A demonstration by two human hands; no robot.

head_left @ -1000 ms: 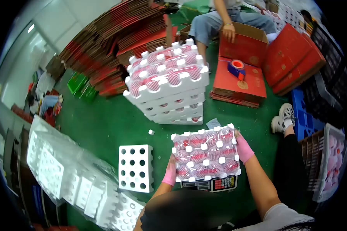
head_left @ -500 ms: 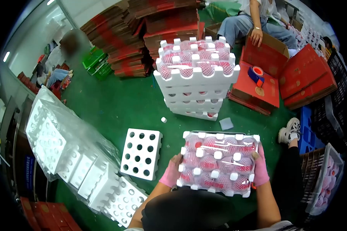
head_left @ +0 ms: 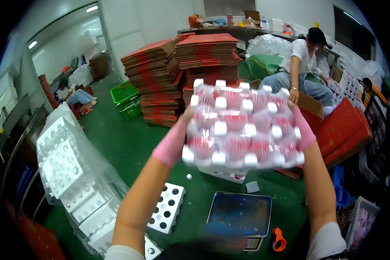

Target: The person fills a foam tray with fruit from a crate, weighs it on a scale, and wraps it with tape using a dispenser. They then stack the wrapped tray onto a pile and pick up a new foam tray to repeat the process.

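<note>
My left hand [head_left: 178, 135], in a pink fingerless covering, grips the left side of a white foam fruit tray [head_left: 247, 130]. My right hand [head_left: 303, 129], covered the same way, clasps its right side. Rows of pinkish-red fruit in net sleeves fill the tray under shiny clear film. Both arms are stretched forward, holding it up over a stack of foam trays [head_left: 223, 173], which it mostly hides. On the floor below lies a scale [head_left: 240, 212] with a dark blue platform and a keypad. An orange tape dispenser [head_left: 278, 240] is to its right.
A bare foam tray [head_left: 167, 208] lies left of the scale. Bagged foam trays [head_left: 91, 195] line the left. Flattened cartons [head_left: 154, 82] and a green basket [head_left: 126, 99] stand behind. A seated person [head_left: 299, 65] works by an open carton [head_left: 312, 104] at back right.
Both hands have lifted the filled tray off the scale and carried it forward over the stack, uncovering the scale. The view has tilted up, showing more of the back of the room.
</note>
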